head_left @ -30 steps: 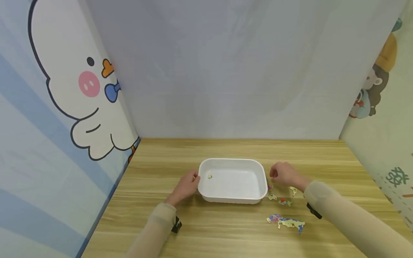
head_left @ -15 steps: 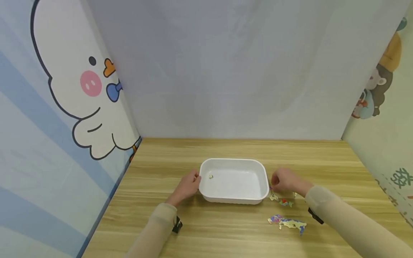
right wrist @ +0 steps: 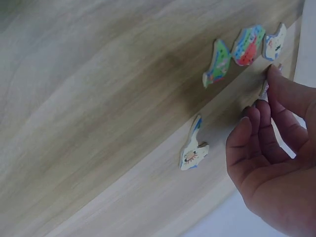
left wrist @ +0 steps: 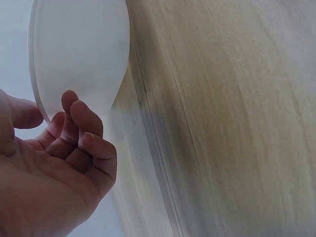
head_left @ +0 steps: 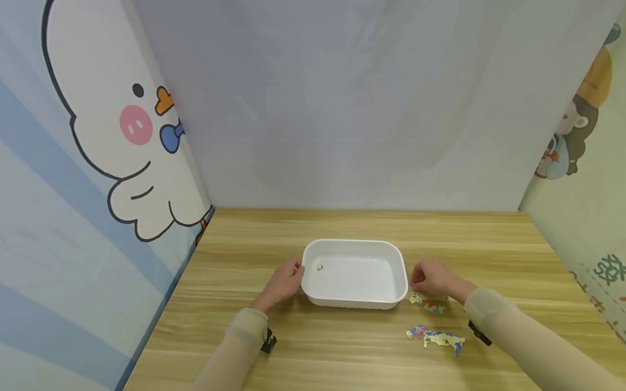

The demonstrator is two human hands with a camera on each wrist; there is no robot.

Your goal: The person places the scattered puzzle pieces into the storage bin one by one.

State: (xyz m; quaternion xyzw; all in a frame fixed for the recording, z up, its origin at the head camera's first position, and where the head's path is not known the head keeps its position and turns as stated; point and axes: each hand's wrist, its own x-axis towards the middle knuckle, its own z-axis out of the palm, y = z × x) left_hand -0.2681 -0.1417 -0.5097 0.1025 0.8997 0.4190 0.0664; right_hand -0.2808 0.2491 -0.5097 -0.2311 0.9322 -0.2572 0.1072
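A white plastic tray (head_left: 356, 277) stands on the table, one small pale piece (head_left: 319, 266) lying inside near its left end. With thumb and forefinger my left hand (head_left: 282, 281) holds the tray's left rim; the other fingers curl loosely beneath, as the left wrist view shows. Just right of the tray, my right hand (head_left: 432, 278) pinches a small pinkish puzzle piece (right wrist: 264, 90) at the tabletop. Close by lie a cream puzzle piece (right wrist: 274, 42), a red-and-blue one (right wrist: 248, 45) and a green one (right wrist: 218, 63). Another cream piece (right wrist: 193, 152) lies below the fingers.
Nearer the front, a flat cluster of joined puzzle pieces (head_left: 439, 338) lies on the wooden table (head_left: 332, 347). A grey cloth backdrop (head_left: 362, 108) hangs behind, with printed cartoon panels at both sides.
My right hand has come down and slightly toward me onto the pinkish puzzle piece and now pinches it. The left hand stays on the tray rim.
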